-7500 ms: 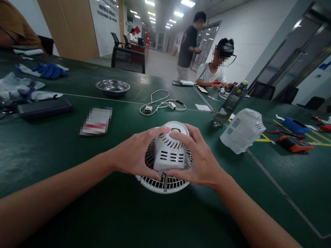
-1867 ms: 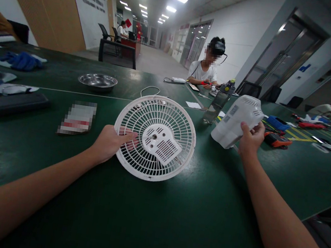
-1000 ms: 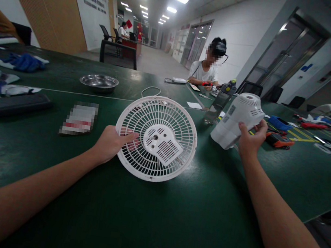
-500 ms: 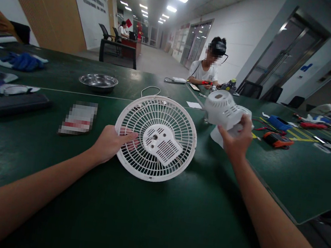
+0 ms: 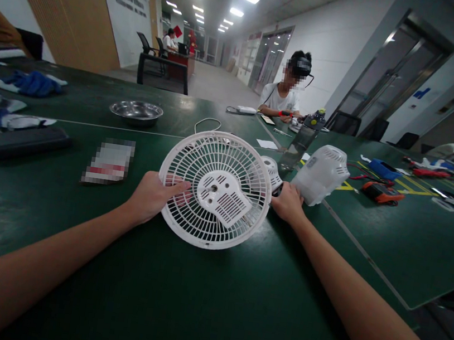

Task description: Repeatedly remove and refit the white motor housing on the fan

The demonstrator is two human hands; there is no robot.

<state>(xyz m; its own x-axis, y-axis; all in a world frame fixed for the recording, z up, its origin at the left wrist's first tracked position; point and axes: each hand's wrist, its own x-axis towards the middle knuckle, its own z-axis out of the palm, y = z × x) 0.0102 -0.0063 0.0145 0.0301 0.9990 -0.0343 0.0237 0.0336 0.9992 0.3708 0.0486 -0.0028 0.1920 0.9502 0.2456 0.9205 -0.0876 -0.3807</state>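
Observation:
My left hand (image 5: 151,196) is closed on the left rim of a round white fan grille (image 5: 223,195), thumb on its front and fingers behind the bars. The grille is tilted toward me, its slotted centre plate in view. At its right edge, my right hand (image 5: 289,202) is closed on a white vented fan part (image 5: 272,168) with a dark piece near the fingers. Much of this part is hidden behind the grille. Just right of that hand, a white plastic housing (image 5: 321,175) rests on the green table (image 5: 192,300).
A water bottle (image 5: 303,138) stands behind the housing. A metal bowl (image 5: 136,111), a blurred packet (image 5: 108,162) and a dark case (image 5: 22,142) lie left. On the right is an orange-black meter (image 5: 382,193). A person (image 5: 282,96) sits across the table.
My right hand has let go of the white housing, now lying to the right, and moved left to the vented part beside the grille. The bottle is now uncovered. My left hand is unchanged.

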